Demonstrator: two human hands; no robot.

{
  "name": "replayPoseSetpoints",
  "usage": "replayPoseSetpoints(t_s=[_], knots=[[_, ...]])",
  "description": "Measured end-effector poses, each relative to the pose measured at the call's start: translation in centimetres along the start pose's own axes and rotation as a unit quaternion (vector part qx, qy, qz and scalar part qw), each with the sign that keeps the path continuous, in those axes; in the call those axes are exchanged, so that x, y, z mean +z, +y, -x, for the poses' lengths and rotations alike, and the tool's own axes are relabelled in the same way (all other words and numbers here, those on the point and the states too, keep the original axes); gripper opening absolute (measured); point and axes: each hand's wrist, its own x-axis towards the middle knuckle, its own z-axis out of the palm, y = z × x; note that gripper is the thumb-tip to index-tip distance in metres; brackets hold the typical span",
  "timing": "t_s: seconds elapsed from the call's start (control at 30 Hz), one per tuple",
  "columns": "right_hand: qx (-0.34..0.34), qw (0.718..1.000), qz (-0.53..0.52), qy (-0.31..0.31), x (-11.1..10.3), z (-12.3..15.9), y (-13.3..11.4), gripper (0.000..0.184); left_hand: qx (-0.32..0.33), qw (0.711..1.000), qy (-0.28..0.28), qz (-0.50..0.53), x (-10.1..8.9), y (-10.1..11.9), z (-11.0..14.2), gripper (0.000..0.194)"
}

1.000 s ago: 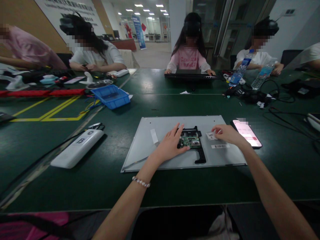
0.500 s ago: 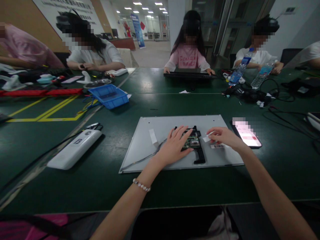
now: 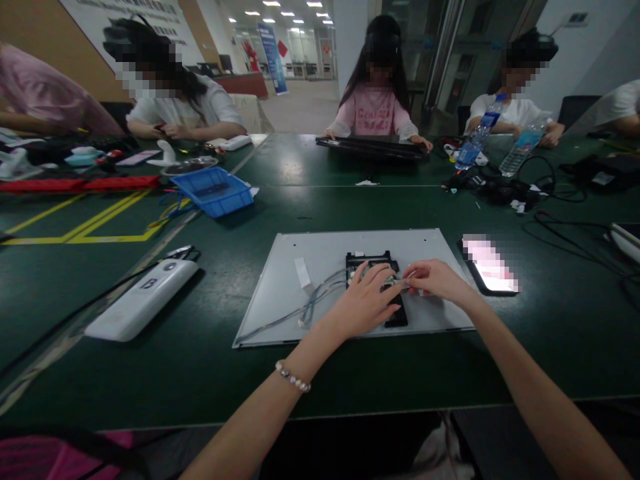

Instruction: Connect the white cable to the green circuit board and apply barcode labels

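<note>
A flat grey-white panel (image 3: 280, 277) lies on the green table. On it sits a black plastic frame (image 3: 397, 313) with a circuit board, largely covered by my left hand (image 3: 367, 297). That hand lies over the board with its fingers stretched out, the index fingertip close to my right hand (image 3: 434, 279). My right hand pinches a small white strip (image 3: 405, 282) at the frame's right side; fingers partly hide it. Thin grey cables (image 3: 313, 301) run from the frame's left side across the panel. Another white strip (image 3: 303, 275) lies on the panel's left part.
A white power bank-like device (image 3: 145, 297) with a cable lies left, a lit phone (image 3: 490, 265) right of the panel. Farther off are a blue basket (image 3: 215, 193), two plastic bottles (image 3: 480, 137) and tangled black cables (image 3: 500, 190). Several people sit across the table, one holding a dark panel (image 3: 373, 149).
My left hand has slid right over the board, uncovering more of the cables and the frame's left side. My right hand has brought the white strip left to the frame's edge, meeting my left fingertips.
</note>
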Motion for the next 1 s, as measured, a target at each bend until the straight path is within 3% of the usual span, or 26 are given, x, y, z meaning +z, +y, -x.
replayPoseSetpoints(t_s=[0.2, 0.37, 0.5, 0.83, 1.0], knots=[[-0.038, 0.998, 0.039, 0.021, 0.2, 0.3, -0.2, 0.015, 0.002, 1.0, 0.007, 0.005, 0.5, -0.1, -0.2, 0.033], [-0.124, 0.978, 0.152, 0.068, 0.1, 0.5, -0.5, 0.014, 0.001, 1.0, 0.009, 0.011, 0.5, -0.1, -0.2, 0.03], [-0.155, 0.967, 0.197, 0.046, 0.2, 0.4, -0.4, 0.014, 0.004, 1.0, 0.009, 0.015, 0.3, 0.0, -0.2, 0.029], [-0.168, 0.966, 0.178, 0.082, 0.2, 0.6, -0.8, 0.014, 0.001, 1.0, 0.014, 0.005, 0.5, 0.1, 0.1, 0.034], [-0.168, 0.968, 0.159, 0.095, 0.2, 0.6, -0.9, 0.016, -0.034, 0.998, 0.056, 0.022, -0.7, -0.5, 0.4, 0.037]])
